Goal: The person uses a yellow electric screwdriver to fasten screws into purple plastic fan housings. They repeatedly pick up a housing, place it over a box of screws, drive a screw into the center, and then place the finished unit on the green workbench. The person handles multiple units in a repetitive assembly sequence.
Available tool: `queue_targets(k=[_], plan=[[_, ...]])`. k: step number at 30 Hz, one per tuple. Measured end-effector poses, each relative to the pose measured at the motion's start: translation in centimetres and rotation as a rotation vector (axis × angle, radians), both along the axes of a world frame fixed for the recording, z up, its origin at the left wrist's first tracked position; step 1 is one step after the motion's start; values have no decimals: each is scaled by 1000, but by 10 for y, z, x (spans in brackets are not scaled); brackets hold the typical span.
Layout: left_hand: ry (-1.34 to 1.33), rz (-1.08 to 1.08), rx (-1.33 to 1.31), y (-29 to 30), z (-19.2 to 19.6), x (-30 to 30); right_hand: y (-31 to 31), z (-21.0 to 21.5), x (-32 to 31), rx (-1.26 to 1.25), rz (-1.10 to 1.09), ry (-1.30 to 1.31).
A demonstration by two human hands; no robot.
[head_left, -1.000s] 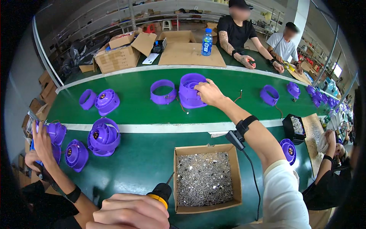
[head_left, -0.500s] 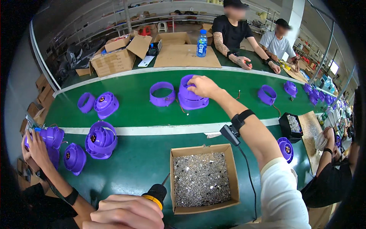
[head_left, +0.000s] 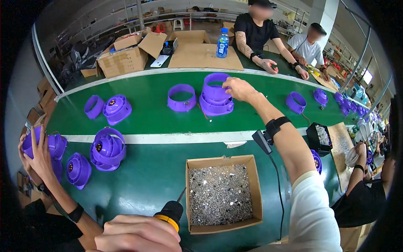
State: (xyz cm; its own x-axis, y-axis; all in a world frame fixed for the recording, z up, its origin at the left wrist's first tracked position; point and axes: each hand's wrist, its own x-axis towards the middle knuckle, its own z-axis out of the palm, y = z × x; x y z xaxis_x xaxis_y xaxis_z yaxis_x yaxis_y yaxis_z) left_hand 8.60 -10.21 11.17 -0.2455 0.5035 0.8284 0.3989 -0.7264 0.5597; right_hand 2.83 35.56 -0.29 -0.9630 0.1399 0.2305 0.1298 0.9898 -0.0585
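My left hand is wrapped round a black and yellow electric screwdriver, its thin bit pointing up toward the box of screws. On the green belt, my right hand grips the right rim of a purple plastic ring. That ring sits on or just above a wider purple housing; I cannot tell whether they touch. Beside them stands another purple ring with a small wire near it. A cardboard box full of small metal screws lies in front of me.
More purple housings and rings stand to the left. A co-worker's hands hold purple parts at far left. Across the belt, a blue bottle stands on cardboard near two people. At right is a black bin; a cable hangs from my right wristband.
My right hand and the purple ring have moved slightly right relative to the housing. The whole view has shifted a little. The co-worker at left has raised a purple part; my left hand keeps the screwdriver.
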Motion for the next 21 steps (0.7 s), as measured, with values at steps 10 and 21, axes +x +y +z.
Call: queue_targets(k=[10, 21], plan=[[9, -16, -55, -4, 2, 0, 22, -22, 14, 164, 79, 109], [24, -58, -89, -3, -1, -4, -12, -11, 8, 183, -1, 46]])
